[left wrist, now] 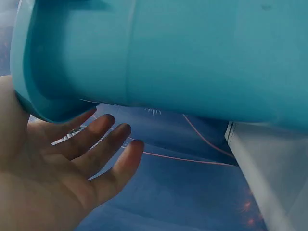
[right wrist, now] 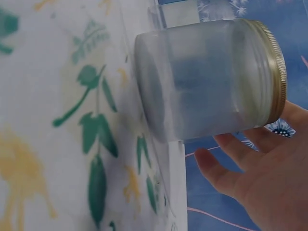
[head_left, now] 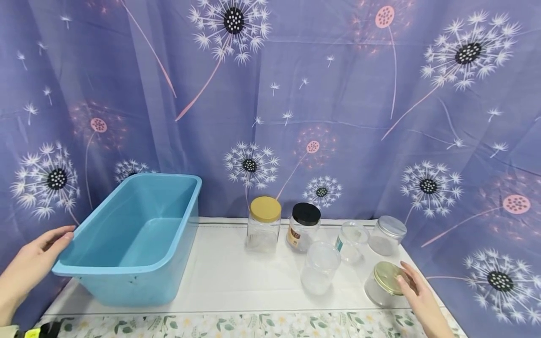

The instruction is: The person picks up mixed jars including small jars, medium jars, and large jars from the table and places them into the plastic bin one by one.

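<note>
My left hand (head_left: pixel 39 258) is at the near left corner of a blue plastic basin (head_left: pixel 145 270), its thumb against the rim. In the left wrist view its fingers (left wrist: pixel 103 166) spread loosely below the rim and are not curled round it. On the right, my right hand (head_left: pixel 422 300) touches the gold lid of a clear jar (head_left: pixel 376 293) standing on the table. Its thumb rests at the lid's edge, and in the right wrist view the lower fingers (right wrist: pixel 219 173) extend loosely beside the jar (right wrist: pixel 202 82).
Further jars stand on the white table (head_left: pixel 220 281): a yellow-lidded jar (head_left: pixel 263 234), a black-lidded jar (head_left: pixel 302 234), a silver-lidded jar (head_left: pixel 383 241) and clear containers (head_left: pixel 320 272). A purple dandelion curtain (head_left: pixel 287 103) hangs behind. A floral cloth strip (head_left: pixel 236 325) lines the front.
</note>
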Demonstrator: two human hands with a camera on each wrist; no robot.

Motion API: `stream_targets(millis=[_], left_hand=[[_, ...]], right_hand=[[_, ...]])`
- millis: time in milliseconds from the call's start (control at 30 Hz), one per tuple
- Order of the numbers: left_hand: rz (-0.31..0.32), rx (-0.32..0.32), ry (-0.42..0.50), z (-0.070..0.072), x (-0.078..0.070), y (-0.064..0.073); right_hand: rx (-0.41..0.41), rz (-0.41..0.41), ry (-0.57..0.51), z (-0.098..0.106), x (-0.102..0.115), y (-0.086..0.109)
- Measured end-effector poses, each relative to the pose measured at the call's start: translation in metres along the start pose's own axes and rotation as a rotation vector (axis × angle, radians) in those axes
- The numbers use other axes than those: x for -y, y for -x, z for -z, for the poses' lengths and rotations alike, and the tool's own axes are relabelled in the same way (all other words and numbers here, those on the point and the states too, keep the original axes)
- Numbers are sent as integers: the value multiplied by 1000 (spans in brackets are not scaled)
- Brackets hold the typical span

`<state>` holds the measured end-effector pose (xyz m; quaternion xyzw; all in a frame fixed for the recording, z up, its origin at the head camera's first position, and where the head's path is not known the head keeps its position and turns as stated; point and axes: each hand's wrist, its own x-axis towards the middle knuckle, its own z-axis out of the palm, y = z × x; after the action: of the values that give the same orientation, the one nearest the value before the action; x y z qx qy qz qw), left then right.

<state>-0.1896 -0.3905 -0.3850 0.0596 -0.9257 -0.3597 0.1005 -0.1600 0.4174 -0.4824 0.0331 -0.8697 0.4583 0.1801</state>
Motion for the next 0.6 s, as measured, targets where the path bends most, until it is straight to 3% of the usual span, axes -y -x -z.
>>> stream_targets(millis=[200,433,600], left_hand=[[48,63,112,0,11,-2],[70,45,161,1,19,-2],[78,40,205,0,29,3]], right_hand=[[46,-68,32,-2,-2,3],[67,-81,-39,-9,-2,-2],[102,-165,-28,-8,2,-9]])
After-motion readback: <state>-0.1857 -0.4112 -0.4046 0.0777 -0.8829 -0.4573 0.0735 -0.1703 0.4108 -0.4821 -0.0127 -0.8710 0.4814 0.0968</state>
